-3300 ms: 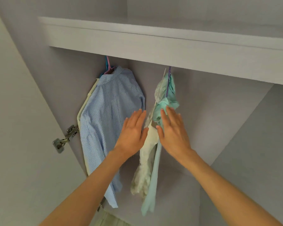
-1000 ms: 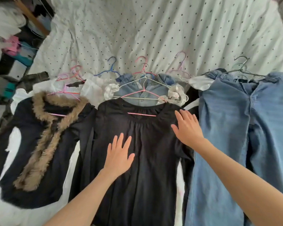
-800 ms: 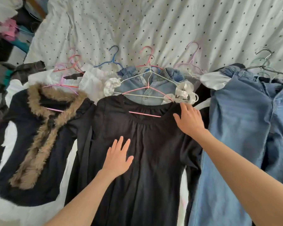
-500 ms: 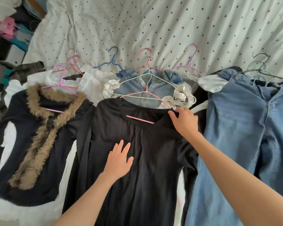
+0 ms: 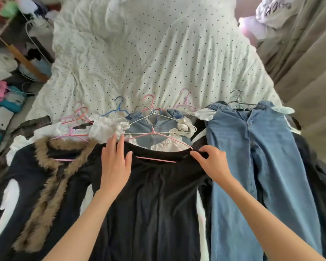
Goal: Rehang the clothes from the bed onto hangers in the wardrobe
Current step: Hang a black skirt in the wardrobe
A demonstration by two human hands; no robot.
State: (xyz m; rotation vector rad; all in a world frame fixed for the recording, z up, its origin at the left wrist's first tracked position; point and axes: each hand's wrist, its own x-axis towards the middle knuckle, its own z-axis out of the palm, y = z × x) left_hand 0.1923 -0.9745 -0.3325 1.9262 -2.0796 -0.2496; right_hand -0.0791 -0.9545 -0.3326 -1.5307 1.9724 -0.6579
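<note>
Head view, right hand (image 5: 213,162) pinching black top (image 5: 154,200), left hand (image 5: 115,164) flat

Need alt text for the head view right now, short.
Both hands are on a black top lying on its pink hanger on a polka-dot bed: left hand flat, right hand pinching the neckline. Blue jeans lie right, a fur-trimmed black cardigan left.

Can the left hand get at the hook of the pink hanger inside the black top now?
Probably yes: the left hand lies flat on the black top near its collar, and the pink hanger hook lies uncovered just beyond.
</note>
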